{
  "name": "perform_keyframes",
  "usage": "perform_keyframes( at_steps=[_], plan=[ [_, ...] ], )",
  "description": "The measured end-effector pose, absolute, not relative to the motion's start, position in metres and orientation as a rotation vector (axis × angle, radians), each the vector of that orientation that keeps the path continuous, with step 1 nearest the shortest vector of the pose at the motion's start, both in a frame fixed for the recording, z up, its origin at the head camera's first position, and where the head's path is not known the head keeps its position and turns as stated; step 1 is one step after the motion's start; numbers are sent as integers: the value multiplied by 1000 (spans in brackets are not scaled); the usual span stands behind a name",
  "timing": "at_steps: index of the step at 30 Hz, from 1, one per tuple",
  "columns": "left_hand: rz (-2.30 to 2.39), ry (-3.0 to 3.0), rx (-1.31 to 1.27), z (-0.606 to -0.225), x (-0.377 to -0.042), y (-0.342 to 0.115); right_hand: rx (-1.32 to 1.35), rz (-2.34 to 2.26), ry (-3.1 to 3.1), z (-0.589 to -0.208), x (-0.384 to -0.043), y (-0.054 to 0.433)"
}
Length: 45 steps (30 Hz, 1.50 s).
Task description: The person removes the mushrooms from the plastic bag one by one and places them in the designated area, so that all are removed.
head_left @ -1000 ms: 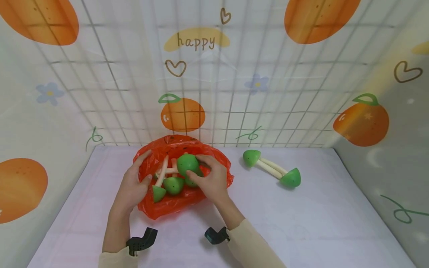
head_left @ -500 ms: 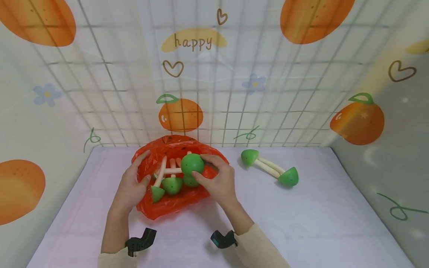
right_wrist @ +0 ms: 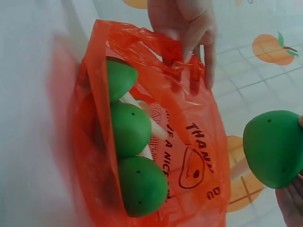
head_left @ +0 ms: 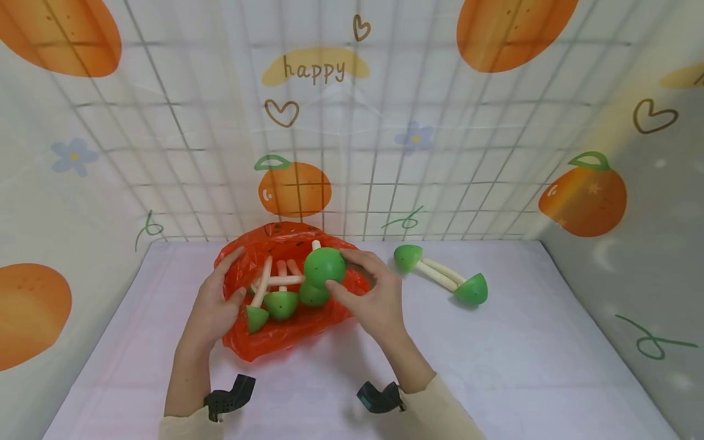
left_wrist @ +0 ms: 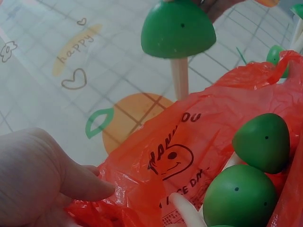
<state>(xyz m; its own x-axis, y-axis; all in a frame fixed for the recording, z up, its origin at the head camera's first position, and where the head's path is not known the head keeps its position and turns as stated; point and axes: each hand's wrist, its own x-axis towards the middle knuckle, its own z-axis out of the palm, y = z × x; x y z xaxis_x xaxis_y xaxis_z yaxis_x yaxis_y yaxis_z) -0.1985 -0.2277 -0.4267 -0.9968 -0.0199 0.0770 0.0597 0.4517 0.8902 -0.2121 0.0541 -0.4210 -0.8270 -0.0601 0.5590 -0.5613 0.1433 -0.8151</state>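
A red plastic bag (head_left: 255, 347) lies with its mouth spread wide, and my left hand (head_left: 211, 305) grips its left rim, thumb on the inner side. Printed lettering and a smiling face show on its inside wall in both wrist views. Several toy mushrooms with green domed caps and pale stems lie in the bag, one of them a green-capped mushroom (head_left: 282, 305) near the front. My right hand (head_left: 381, 293) pinches another toy mushroom (head_left: 324, 266) by its cap, over the bag's right side. In the left wrist view that mushroom's stem points down, above the bag's edge.
Two more toy mushrooms lie on the white table (head_left: 495, 366) right of the bag, a left one (head_left: 408, 258) and a right one (head_left: 473, 290), stems side by side. Behind the table stands a patterned curtain (head_left: 374, 153) over a wire grid.
My right hand has drawn the pinched mushroom rightward and slightly up, and its stem now shows above the cap. The left hand keeps its grip on the bag. The head view has shifted slightly.
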Motion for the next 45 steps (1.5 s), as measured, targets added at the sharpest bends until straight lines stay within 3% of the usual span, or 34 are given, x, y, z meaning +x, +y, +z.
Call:
perform_keyframes(
  at_steps=[18,45],
  plan=[
    [-1640,-2597,-60,-425,-198,-227,623,1778,-1829,-400,-208,88],
    [-1614,-2633,3,-423,-195,-225,328,1655,-1849,-420,-213,163]
  ],
)
